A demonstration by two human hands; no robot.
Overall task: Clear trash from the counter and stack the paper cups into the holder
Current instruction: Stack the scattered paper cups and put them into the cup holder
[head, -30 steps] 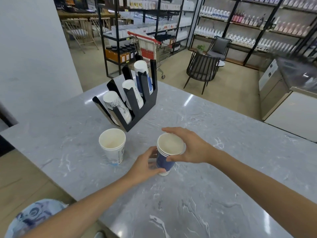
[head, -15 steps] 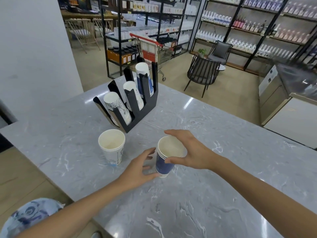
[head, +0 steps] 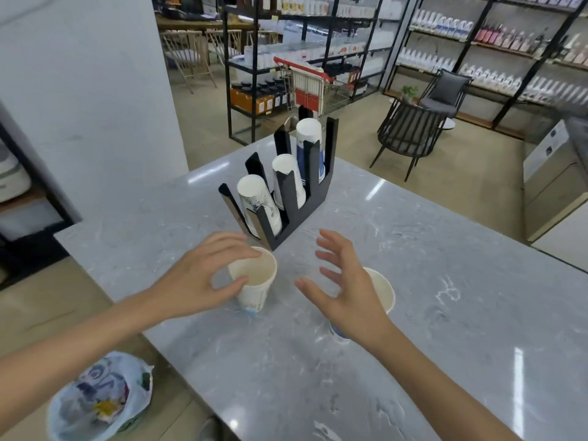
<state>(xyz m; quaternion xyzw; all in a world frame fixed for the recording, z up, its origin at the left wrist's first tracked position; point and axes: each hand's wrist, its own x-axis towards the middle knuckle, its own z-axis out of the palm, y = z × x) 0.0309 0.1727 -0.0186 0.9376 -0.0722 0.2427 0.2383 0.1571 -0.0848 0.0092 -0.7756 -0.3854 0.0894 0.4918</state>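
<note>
The left hand [head: 203, 278] comes in from the lower left, with the forearm lying low across the corner of the counter [head: 445, 265]. Its palm faces right and a little down. The fingers curl over the far rim of the white cup [head: 254, 281], and the thumb presses the near side just below the rim, so the hand is closed around this cup at its top. The cup stands upright on the counter, mouth up, just in front of the holder [head: 286, 192].

The right hand [head: 343, 288] comes in from the lower right, with the forearm rising over the counter. Its fingers are spread wide and slightly bent, the thumb points left toward the white cup, and there is nothing between the fingers. It hovers above the counter, apart from the white cup. Behind its palm stands the blue cup [head: 381, 291], also upright; the hand covers its left side, and I cannot tell if the back of the hand touches it.

The holder is black and has three slots. Each slot has a stack of cups lying tilted with the bottoms up. The stack in the far slot [head: 308, 138] is the tallest one.

On the floor at the lower left, beside the counter, a trash bag [head: 98, 399] stands open with crumpled rubbish inside.
</note>
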